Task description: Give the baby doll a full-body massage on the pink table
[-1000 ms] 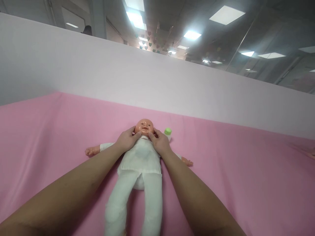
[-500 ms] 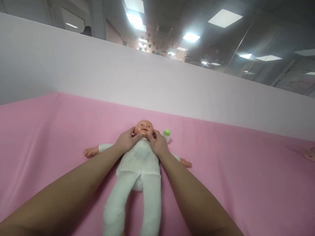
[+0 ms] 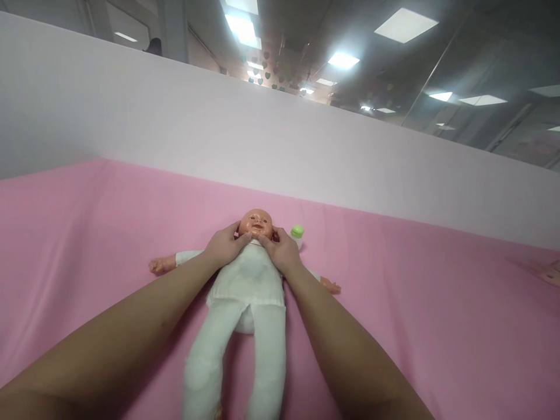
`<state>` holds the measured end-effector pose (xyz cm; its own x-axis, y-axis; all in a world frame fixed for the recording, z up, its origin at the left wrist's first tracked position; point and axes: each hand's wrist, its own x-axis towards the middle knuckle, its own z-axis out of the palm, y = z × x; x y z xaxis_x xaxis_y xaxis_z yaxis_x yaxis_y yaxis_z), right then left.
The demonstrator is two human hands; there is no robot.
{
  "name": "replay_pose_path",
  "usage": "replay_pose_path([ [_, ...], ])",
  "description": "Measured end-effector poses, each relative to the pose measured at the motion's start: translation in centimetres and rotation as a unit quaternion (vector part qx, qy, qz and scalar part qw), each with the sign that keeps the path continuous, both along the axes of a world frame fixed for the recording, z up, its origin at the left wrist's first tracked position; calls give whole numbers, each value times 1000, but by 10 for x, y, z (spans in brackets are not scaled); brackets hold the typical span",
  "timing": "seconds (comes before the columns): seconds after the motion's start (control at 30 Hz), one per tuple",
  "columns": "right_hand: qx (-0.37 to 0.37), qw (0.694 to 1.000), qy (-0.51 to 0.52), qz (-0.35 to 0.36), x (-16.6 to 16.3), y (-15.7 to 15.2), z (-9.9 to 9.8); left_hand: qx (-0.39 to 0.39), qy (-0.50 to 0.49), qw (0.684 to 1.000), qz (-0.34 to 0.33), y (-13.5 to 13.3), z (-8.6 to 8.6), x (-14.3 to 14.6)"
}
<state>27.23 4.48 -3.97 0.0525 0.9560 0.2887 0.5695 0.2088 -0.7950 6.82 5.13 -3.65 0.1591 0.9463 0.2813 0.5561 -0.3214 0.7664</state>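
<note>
A baby doll [image 3: 249, 277] with a white cloth body lies face up, arms spread out and legs toward me. My left hand [image 3: 226, 244] holds the left side of its head, the thumb at the chin. On the other side my right hand [image 3: 285, 249] grips the head the same way, its thumb also under the chin. The fingers curl around behind the head, partly hidden. Just beyond my right hand stands a small baby bottle [image 3: 297, 234] with a light green cap, its lower part partly covered by the hand.
A pink cloth [image 3: 437, 303] covers the surface under the doll. Along the back runs a white wall panel [image 3: 271, 140], with glass and lit ceiling panels above it. At the far right edge, part of a skin-coloured object [image 3: 550, 273] shows.
Both hands stay on the doll's head. The thumbs have shifted slightly inward and up under the chin. The view has tilted a little.
</note>
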Motion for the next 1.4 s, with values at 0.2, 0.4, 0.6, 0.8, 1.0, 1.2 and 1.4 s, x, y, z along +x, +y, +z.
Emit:
replay_pose_path([
  [0.2,8,998,41,39,4,5,-6,-4,-56,998,-12,8,-7,-3],
  [0.4,28,999,-17,4,3,4,-6,-8,-52,999,9,10,-8,-2],
  [0.6,14,999,-37,-6,-2,-3,1,-14,0,1000,5,0,1,1],
  [0.8,-1,998,-51,-30,-6,-5,4,-12,36,999,16,-2,4,2],
  [1.0,-4,1000,6,8,0,2,-2,-6,47,999,19,-1,3,2],
  [1.2,8,999,39,20,2,4,-7,32,91,994,49,-3,7,5],
  [1.4,39,998,54,3,2,-1,-5,369,66,924,-71,-55,47,37],
])
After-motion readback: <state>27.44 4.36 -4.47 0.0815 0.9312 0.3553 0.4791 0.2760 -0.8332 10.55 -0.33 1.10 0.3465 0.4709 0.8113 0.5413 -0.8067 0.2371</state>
